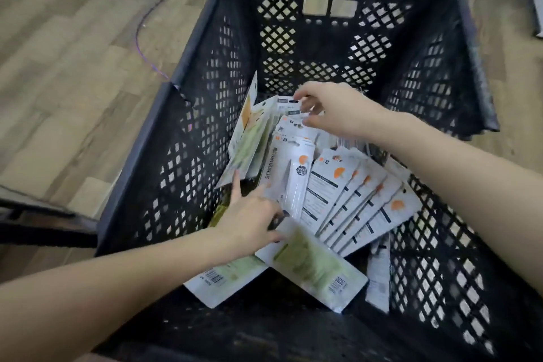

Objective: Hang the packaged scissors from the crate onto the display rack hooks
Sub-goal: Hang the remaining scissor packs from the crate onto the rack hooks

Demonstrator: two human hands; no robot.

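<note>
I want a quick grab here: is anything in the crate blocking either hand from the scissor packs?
Nothing visible does. The left hand already rests on the packs, and the right hand touches the tops of the upright ones. The crate is open on top. The display rack is out of view.

This looks like a shop's work area. A big black plastic crate (188, 114) full of new packaged scissors (352, 194) sits on a wooden-look floor (73, 53), with a loose cable (152, 9) nearby.
</note>
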